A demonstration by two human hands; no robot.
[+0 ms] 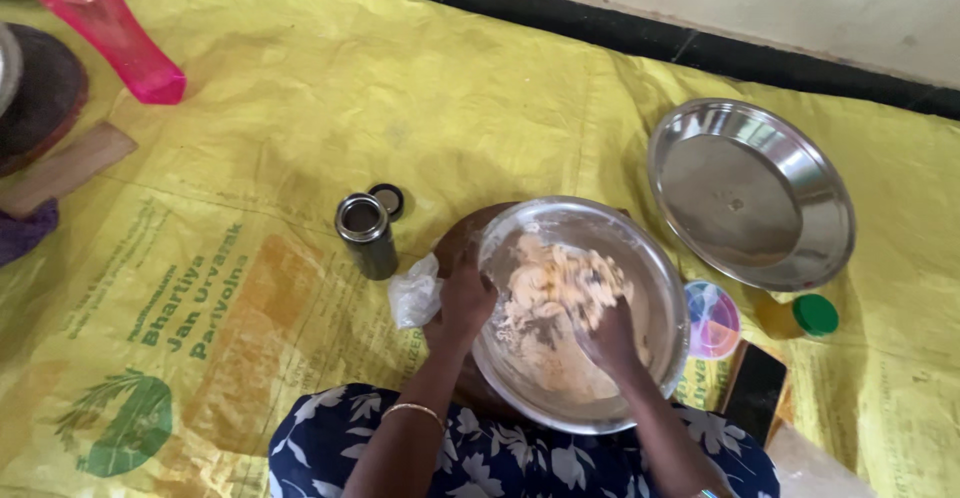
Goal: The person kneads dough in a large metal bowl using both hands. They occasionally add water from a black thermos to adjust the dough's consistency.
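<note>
A wide steel bowl (655, 278) sits on a round wooden board, and pale dough (560, 278) lies inside it. My left hand (463, 303) grips the bowl's left rim. My right hand (608, 338) is inside the bowl, fingers pressed into the dough's near right side. A crumpled white plastic bag (413, 293) lies just left of my left hand.
A small open steel canister (366, 235) with its lid (387, 199) stands left of the bowl. An empty steel plate (750, 193) lies at the right. A round multicoloured lid (712, 320), a green-capped yellow bottle (797, 315) and a dark phone (755, 390) lie nearby. A pink bottle (105, 26) lies far left on the yellow sheet (300, 108).
</note>
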